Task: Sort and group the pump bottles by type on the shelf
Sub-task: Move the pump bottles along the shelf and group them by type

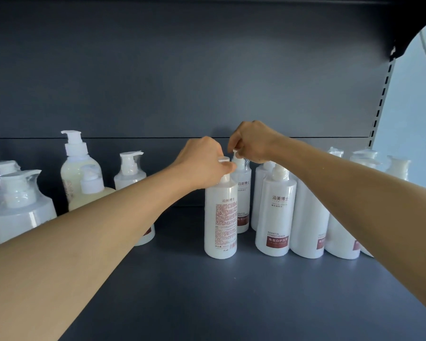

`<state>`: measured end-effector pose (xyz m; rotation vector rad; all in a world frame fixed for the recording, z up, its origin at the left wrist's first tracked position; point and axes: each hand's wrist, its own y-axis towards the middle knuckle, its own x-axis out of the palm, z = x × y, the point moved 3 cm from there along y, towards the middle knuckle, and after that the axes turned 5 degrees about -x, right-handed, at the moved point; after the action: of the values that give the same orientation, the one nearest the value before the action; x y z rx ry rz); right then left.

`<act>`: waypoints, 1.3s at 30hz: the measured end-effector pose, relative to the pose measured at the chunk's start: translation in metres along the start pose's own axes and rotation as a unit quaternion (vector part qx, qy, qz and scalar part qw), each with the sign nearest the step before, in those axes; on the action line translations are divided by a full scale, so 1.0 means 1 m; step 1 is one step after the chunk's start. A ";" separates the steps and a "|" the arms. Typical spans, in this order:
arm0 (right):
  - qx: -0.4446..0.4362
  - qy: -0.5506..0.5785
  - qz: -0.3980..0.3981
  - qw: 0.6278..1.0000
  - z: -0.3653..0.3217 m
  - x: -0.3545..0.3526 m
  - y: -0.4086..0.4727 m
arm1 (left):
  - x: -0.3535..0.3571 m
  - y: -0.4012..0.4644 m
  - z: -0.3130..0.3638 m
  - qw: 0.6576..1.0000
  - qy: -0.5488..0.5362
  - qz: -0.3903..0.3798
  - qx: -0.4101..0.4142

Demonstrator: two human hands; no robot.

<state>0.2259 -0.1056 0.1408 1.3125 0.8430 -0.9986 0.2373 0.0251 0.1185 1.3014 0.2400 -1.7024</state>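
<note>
Tall white pump bottles with red-brown labels stand grouped on the right half of the dark shelf [231, 303]. My left hand [202, 163] grips the pump head of the front one, a white bottle [220, 225] turned with its red small print facing me. My right hand [253, 141] pinches the pump head of the white bottle just behind it [243, 193]. A keratin conditioner bottle [276, 215] stands right beside them. On the left stand cream-coloured pump bottles [78, 173] and clear squat pump bottles [22, 210].
More white bottles [308, 230] line up to the right, partly hidden by my right forearm. The shelf's dark back panel [182, 82] rises behind everything. A slotted upright [384, 94] marks the shelf's right end.
</note>
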 end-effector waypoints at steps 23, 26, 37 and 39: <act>0.073 0.119 0.088 0.986 0.022 -0.039 -0.080 | 0.029 0.007 0.007 0.990 -0.137 0.005 0.037; 0.068 0.140 0.061 0.986 0.022 -0.030 -0.084 | 0.029 0.006 0.004 0.992 -0.115 -0.014 0.046; 0.023 0.098 0.027 0.995 0.016 -0.018 -0.088 | 0.035 -0.003 -0.008 0.955 -0.253 -0.152 0.002; 0.025 0.095 0.029 0.995 0.016 -0.018 -0.089 | 0.040 -0.004 -0.003 0.961 -0.245 -0.128 0.010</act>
<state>0.1361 -0.1189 0.1259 1.4845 0.9228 -0.8635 0.2365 0.0074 0.0827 0.8486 0.1021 -2.1925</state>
